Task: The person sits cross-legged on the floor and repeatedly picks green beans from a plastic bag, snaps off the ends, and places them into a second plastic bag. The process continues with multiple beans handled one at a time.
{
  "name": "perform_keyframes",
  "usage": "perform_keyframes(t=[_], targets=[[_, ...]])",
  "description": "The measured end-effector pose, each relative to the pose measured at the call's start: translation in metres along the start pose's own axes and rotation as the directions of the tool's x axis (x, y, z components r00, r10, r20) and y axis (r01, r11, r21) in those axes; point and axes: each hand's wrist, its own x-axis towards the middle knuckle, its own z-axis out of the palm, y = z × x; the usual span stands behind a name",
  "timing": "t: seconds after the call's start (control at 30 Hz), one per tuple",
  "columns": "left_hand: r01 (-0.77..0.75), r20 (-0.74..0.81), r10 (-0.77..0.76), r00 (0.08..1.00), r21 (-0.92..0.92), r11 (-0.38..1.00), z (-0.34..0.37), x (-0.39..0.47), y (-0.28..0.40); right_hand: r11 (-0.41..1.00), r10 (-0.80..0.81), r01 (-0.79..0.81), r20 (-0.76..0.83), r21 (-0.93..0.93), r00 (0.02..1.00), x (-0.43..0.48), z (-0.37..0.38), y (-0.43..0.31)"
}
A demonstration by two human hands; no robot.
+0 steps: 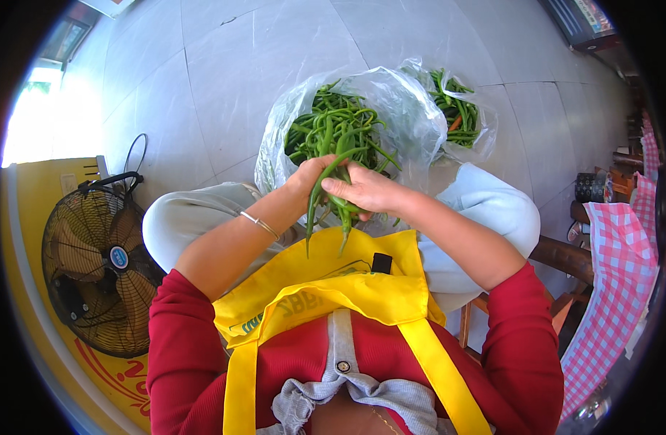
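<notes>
Several long green chili peppers (334,174) are gathered between my two hands, above my lap. My left hand (310,173) grips them from the left, its fingers partly hidden by the peppers. From the other side my right hand (368,187) closes on the same bunch, thumb laid across it. Pepper tips point down toward my yellow apron (322,272). Just beyond the hands, an open clear plastic bag (270,147) holds a heap of green chili peppers (333,117). The held bunch overlaps the near side of that heap.
A second clear bag (488,128) of green peppers, one orange-red, stands behind on the tiled floor (246,65). At left, a black floor fan (101,266) stands by a yellow panel (25,228). A checked tablecloth (610,293) and wooden chair parts (561,258) are at right.
</notes>
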Motion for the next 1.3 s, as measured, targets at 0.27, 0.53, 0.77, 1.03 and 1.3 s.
perform_keyframes(t=[0.27,0.53,0.77,1.03,1.3], targets=[[-0.061,-0.089,0.054,0.995,-0.078,0.995,0.014,-0.017,0.004,0.913,-0.216,0.173,-0.079,-0.369,0.973,-0.017,0.01,-0.004],[-0.217,-0.096,0.216,0.972,0.004,0.976,0.004,-0.017,0.009,0.833,-0.131,0.064,-0.084,-0.55,0.988,-0.022,-0.004,-0.03],[-0.338,-0.233,0.364,0.902,0.145,0.93,0.009,-0.012,-0.002,0.994,0.018,0.011,-0.275,0.104,0.961,-0.004,-0.014,-0.024],[-0.468,-0.257,0.493,0.831,0.155,0.87,0.007,-0.004,0.004,0.745,0.104,0.163,-0.353,0.647,0.93,-0.001,-0.008,-0.027],[-0.096,0.02,0.097,0.995,-0.039,0.995,0.007,-0.025,0.007,0.754,0.236,0.299,-0.666,0.585,0.708,0.023,-0.034,0.001]])
